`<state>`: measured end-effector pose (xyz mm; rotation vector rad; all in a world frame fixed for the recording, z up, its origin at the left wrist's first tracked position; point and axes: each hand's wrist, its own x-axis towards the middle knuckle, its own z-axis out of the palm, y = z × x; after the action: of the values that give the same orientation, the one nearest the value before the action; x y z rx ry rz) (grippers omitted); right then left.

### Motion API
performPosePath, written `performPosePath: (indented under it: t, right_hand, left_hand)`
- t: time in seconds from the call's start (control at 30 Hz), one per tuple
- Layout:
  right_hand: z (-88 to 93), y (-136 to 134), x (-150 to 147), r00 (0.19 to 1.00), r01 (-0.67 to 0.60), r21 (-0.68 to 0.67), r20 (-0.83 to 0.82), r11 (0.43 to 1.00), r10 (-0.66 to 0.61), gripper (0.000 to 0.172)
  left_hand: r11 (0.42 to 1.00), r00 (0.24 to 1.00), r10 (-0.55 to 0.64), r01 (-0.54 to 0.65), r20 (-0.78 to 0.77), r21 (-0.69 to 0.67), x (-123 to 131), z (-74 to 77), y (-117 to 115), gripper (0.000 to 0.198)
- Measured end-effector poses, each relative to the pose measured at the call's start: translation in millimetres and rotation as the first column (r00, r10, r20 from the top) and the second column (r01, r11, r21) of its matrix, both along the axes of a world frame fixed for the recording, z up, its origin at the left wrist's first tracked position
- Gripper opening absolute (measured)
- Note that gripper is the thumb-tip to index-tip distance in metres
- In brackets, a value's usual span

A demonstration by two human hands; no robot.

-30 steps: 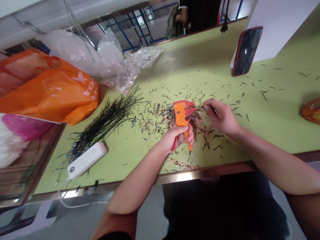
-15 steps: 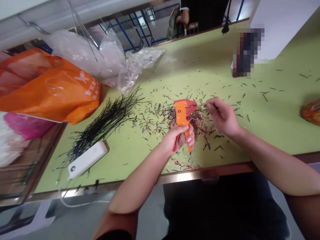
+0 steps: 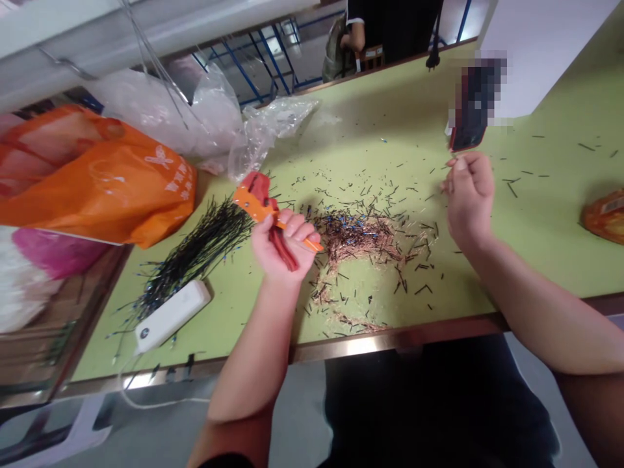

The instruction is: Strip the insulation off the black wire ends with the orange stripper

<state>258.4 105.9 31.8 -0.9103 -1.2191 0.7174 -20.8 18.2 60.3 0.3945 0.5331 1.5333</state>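
My left hand [image 3: 285, 250] is wrapped round the handles of orange and red wire strippers [image 3: 256, 201], whose head points up and left near the bundle of black wires [image 3: 209, 237]. My right hand [image 3: 470, 195] is raised at the right, just below a phone [image 3: 470, 110]. Its fingers are curled in a pinch; what sits between them, if anything, is too small to make out. Between the hands lies a heap of cut black wire ends and copper strands [image 3: 361, 237], with some blue bits in it.
A white power bank [image 3: 173, 315] with a cable lies by the wires. An orange bag [image 3: 112, 175] and clear plastic bags [image 3: 214, 110] fill the left. A white box [image 3: 541, 58] stands behind the phone. At the right edge is an orange object [image 3: 607, 214]. A person [image 3: 358, 32] is beyond the table.
The wire strippers in my left hand have moved left and tilted over, off the heap of scraps. My right hand has moved right and up, towards the phone.
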Motion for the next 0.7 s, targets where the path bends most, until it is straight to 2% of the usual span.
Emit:
performPosePath:
  t: [0.1, 0.17, 0.27, 0.4, 0.57, 0.7]
  right_hand:
    - [-5.9, -7, -9, 0.971, -0.203, -0.005, 0.131, 0.979, 0.202, 0.029]
    - [-9.0, -19, -19, 0.925, -0.347, -0.024, 0.154, 0.938, 0.346, 0.033]
    - [-9.4, -35, -30, 0.861, -0.483, -0.087, 0.135, 0.871, 0.491, 0.036]
    - [-7.2, -43, -35, 0.786, -0.595, -0.145, 0.101, 0.791, 0.61, 0.033]
    - [-10.6, -49, -38, 0.703, -0.689, -0.187, 0.06, 0.7, 0.708, 0.03]
    - [-14.3, -53, -42, 0.669, -0.726, -0.171, 0.05, 0.666, 0.741, 0.026]
  left_hand:
    - [0.968, 0.964, -0.241, 0.23, -0.11, -0.104, 12, -5.3, -3, 0.032]
    - [0.9, 0.881, -0.436, 0.425, -0.184, -0.099, 27, -12.3, -10, 0.032]
    - [0.806, 0.788, -0.587, 0.59, -0.183, -0.047, 44, -18.7, -21, 0.037]
    - [0.753, 0.746, -0.656, 0.658, -0.112, -0.028, 46, -21.9, -27, 0.039]
    - [0.697, 0.683, -0.712, 0.714, -0.161, -0.056, 47, -27.0, -26, 0.046]
    - [0.635, 0.617, -0.763, 0.771, -0.193, -0.045, 53, -27.1, -26, 0.051]
